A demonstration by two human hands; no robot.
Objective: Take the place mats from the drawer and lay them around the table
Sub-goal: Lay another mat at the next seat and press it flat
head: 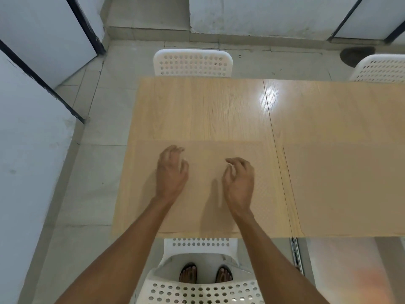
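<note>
Nearest, a white perforated chair (203, 290) is seen below the table (197, 106) edge. Both hands, left (172, 172) and right (238, 183), are held loosely curled and empty over a beige place mat (258, 189) laid flat at the near edge; a second mat (350, 189) is laid just beside it.
</note>
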